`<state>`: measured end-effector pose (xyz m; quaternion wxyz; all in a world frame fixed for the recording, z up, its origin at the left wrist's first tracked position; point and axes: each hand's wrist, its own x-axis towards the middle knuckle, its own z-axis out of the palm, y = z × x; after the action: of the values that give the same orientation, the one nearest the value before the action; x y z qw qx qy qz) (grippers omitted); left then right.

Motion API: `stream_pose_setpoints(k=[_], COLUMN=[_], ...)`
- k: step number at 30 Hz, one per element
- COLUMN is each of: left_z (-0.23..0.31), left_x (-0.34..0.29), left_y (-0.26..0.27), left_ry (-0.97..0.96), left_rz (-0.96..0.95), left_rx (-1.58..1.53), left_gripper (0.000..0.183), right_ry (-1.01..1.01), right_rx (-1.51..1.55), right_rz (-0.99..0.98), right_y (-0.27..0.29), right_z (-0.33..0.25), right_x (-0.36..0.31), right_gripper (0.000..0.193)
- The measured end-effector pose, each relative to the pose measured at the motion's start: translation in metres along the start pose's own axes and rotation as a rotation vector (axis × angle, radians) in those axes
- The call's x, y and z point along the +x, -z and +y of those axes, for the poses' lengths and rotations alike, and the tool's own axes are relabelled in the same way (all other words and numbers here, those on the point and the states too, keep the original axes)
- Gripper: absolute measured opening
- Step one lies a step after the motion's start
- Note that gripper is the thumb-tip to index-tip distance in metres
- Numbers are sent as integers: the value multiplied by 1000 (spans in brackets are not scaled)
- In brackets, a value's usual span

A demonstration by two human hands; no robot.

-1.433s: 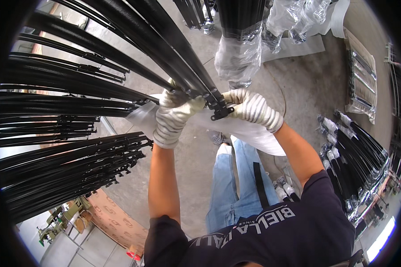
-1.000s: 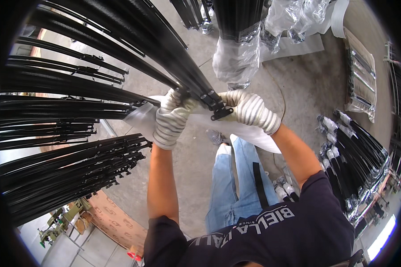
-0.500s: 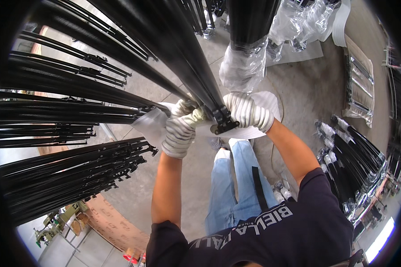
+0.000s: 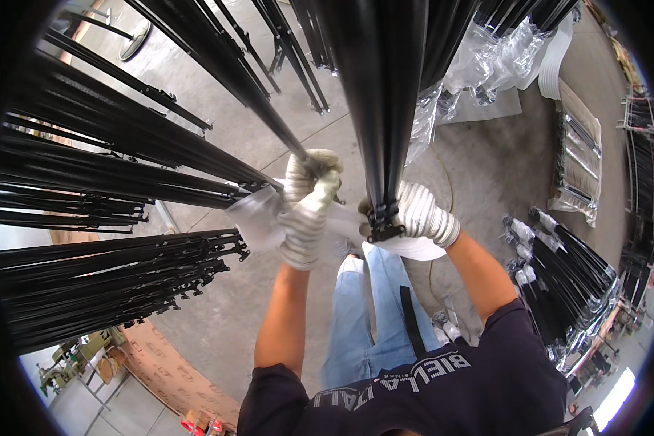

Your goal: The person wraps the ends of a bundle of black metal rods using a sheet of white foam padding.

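Both hands wear white knitted gloves with grey stripes. My left hand (image 4: 311, 200) is closed around the lower end of a slim black metal tube (image 4: 272, 123) that slants down from the upper left. To its right, my right hand (image 4: 419, 212) grips the lower end of a thick bundle of black tubes (image 4: 381, 109) with small black end fittings. The right fingers are partly hidden behind the bundle. A white foam sheet (image 4: 258, 219) hangs beside my left hand, and white foam (image 4: 418, 249) also shows below the right one.
Rows of black tubes (image 4: 123, 283) jut in from the left. Clear plastic wrap (image 4: 487, 62) covers tube ends at the upper right. More wrapped tubes (image 4: 567, 276) lie at the right, near a flat wrapped pack (image 4: 580, 156). Brown cardboard (image 4: 171, 363) stands at lower left.
The thick bundle and my right hand have swung right and a little nearer, apart from my left hand. The left hand has shifted slightly right, still on the slim tube.
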<state>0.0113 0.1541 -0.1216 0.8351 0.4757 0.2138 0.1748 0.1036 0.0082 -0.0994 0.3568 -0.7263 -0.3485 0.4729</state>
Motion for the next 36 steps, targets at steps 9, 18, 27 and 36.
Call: stream_pose_setpoints(k=[9, 18, 27, 36], left_z=[26, 36, 52, 47], left_x=[-7, -5, 2, 11], left_y=[-7, -11, -16, -13], left_ry=[252, 269, 330, 250], left_rz=[-248, -234, -167, -287], left_rx=[189, 199, 306, 150], left_gripper=[41, 21, 25, 27], right_ry=[-106, -168, 88, 123], right_rx=[138, 374, 237, -147], right_rz=[28, 234, 189, 270], right_y=[14, 1, 8, 24], right_z=[-35, -14, 17, 14], right_x=[-1, -5, -1, -7], right_gripper=[33, 37, 44, 44])
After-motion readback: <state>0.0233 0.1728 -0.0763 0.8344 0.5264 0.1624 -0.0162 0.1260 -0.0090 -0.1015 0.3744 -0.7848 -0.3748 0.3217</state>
